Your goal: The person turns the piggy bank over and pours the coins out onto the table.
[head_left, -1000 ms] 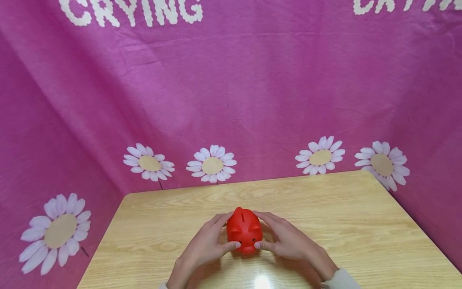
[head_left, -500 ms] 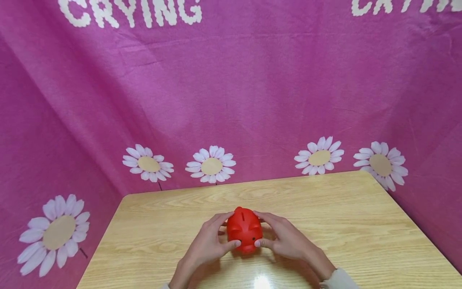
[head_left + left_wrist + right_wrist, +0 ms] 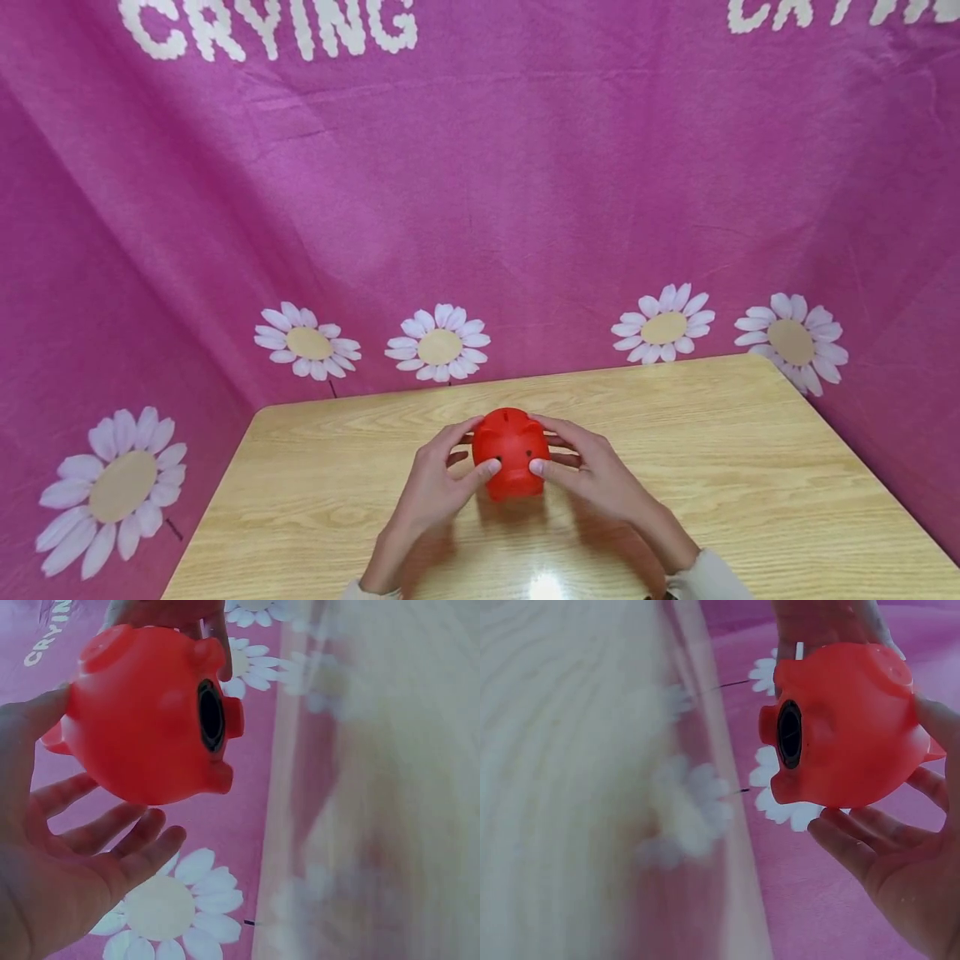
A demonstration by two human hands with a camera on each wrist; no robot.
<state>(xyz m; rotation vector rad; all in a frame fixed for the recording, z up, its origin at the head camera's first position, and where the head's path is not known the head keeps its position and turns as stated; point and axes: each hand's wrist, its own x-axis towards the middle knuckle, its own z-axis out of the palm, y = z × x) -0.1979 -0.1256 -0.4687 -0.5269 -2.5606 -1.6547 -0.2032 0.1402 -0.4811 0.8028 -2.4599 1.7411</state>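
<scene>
A red piggy bank is held up off the table between both hands, its face toward me and its coin slot on top. My left hand grips its left side, thumb on the face by the eye and fingers curving along the flank. On the opposite side, my right hand holds it the same way, thumb beside the other eye. Seen from the left wrist, the piggy bank shows short feet and a black round plug in its belly. The right wrist view shows the same plug.
A light wood table lies beneath the hands, with a bright light reflection near its front. Behind it and along both sides hangs a magenta cloth printed with white daisies and lettering.
The piggy bank has risen from the tabletop, lifted by both hands, and has tipped so its face shows more. Both hands have moved up with it, keeping their grip.
</scene>
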